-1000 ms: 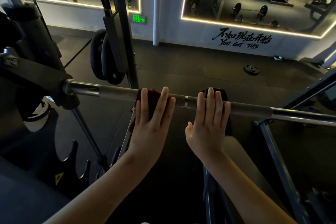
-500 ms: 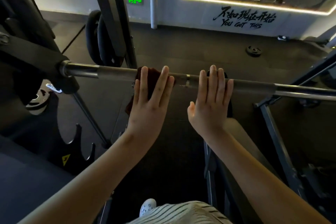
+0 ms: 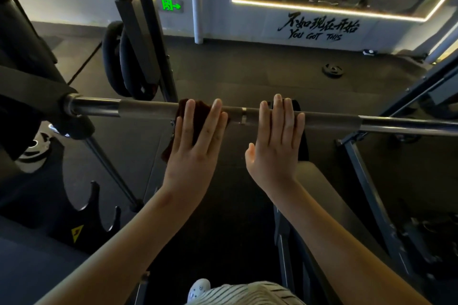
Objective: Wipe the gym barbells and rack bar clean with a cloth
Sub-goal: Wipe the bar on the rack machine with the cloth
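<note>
Now my left hand [image 3: 195, 146] lies flat with straight fingers and presses a small dark brown cloth [image 3: 201, 116] onto the long grey steel bar [image 3: 148, 106]. My right hand [image 3: 275, 146] is flat too, just beside it. Its straight fingers lie over the bare bar and hold nothing. The bar's left end sits in the black metal rack [image 3: 44, 89]. Round black weight plates [image 3: 124, 67] hang behind the bar, and one small black plate [image 3: 333, 70] lies on the dark floor.
</note>
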